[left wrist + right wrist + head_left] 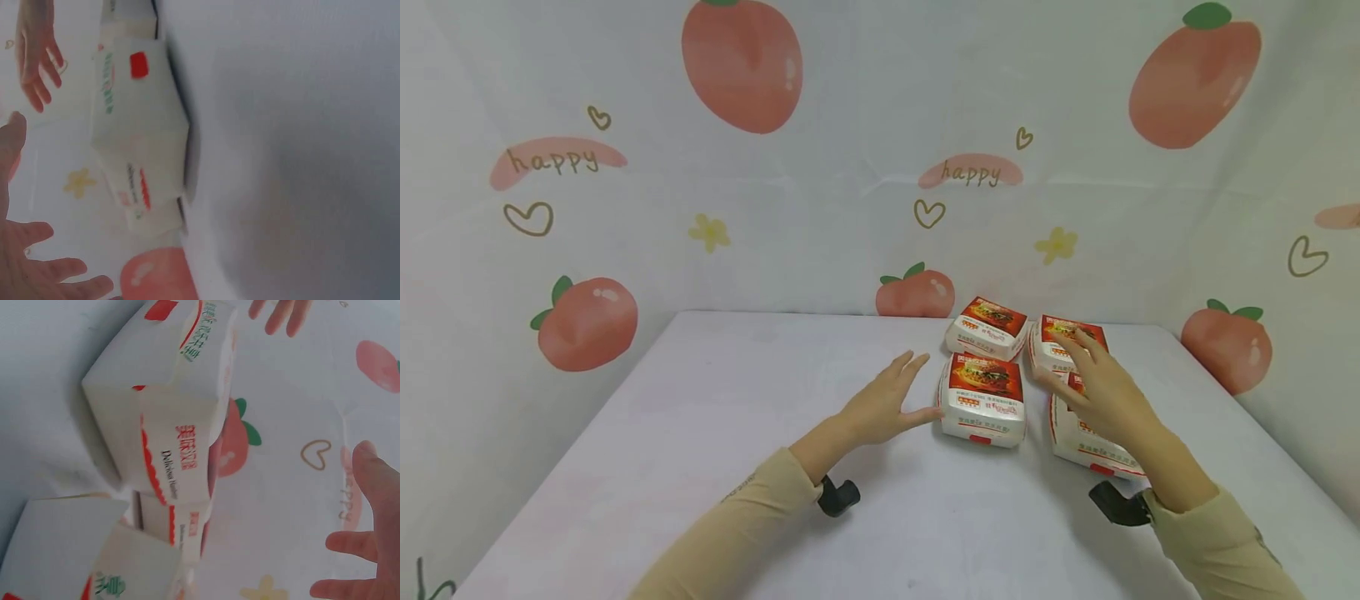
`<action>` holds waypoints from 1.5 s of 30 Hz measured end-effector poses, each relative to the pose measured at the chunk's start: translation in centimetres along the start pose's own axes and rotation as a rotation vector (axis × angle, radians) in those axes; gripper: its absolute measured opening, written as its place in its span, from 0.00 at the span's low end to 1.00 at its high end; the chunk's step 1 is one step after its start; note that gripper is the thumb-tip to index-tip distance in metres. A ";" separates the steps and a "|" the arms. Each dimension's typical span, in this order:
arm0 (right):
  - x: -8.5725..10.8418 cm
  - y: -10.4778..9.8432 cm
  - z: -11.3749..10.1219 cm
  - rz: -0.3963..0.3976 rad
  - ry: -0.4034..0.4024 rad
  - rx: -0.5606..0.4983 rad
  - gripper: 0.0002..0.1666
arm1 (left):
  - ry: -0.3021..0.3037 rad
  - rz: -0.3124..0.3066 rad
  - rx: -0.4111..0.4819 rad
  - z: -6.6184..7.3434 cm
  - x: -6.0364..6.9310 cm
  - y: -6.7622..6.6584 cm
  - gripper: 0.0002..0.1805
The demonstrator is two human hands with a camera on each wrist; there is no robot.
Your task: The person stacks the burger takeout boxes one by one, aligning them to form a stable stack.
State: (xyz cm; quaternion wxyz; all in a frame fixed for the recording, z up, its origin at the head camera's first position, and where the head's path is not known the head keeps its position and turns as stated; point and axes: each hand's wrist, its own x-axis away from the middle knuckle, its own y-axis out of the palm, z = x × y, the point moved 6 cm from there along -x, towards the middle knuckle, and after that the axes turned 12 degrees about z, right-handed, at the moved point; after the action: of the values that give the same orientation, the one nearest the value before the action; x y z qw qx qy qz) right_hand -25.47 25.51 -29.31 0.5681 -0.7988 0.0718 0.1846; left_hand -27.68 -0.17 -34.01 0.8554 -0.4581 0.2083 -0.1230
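Several white boxes with red printed lids stand on the white table toward the right in the head view. My left hand (876, 408), fingers spread, is just left of the front left box (983, 400); whether the thumb touches it I cannot tell. My right hand (1108, 396) is over the front right box (1093, 442) and partly covers it and the back right box (1051, 354). The back left box (987, 327) stands behind the front left one. In the right wrist view, my right hand (369, 531) holds nothing beside the boxes (162, 412).
A white cloth with printed fruit, hearts and "happy" lettering hangs behind the table (700, 358) and along its sides. Black wrist mounts (838, 497) show at both cuffs. The back boxes stand near the table's rear edge.
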 end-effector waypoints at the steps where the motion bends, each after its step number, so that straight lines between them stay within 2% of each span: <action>1: 0.1 0.0 0.2 0.003 0.005 0.001 0.47 | -0.007 -0.014 0.020 0.1 0.0 0.5 0.46; 7: 1.0 0.1 1.6 -0.010 0.060 0.004 0.47 | -0.059 -0.082 0.135 0.4 -0.6 2.8 0.47; 12: 1.5 0.1 2.6 0.019 0.066 -0.012 0.45 | -0.078 -0.111 0.218 0.7 -1.0 4.2 0.47; 19: 2.3 0.3 4.2 0.036 0.084 -0.034 0.44 | -0.105 -0.129 0.245 1.1 -1.4 5.5 0.47; 30: 2.5 0.7 5.1 0.023 0.120 -0.035 0.44 | -0.061 -0.118 0.232 1.5 -1.4 6.2 0.47; 37: 2.7 0.8 5.5 0.025 0.125 -0.037 0.44 | -0.072 -0.102 0.210 1.8 -1.4 6.3 0.42; 45: 3.1 1.3 6.5 -0.032 0.164 -0.028 0.45 | -0.046 -0.058 0.180 2.1 -1.4 5.9 0.36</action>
State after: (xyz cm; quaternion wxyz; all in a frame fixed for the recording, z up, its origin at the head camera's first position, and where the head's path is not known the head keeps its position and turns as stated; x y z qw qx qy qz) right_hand -24.43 31.38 -33.47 0.5519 -0.8201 0.1028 0.1106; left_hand -27.85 5.16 -37.58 0.8936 -0.3881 0.1633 -0.1552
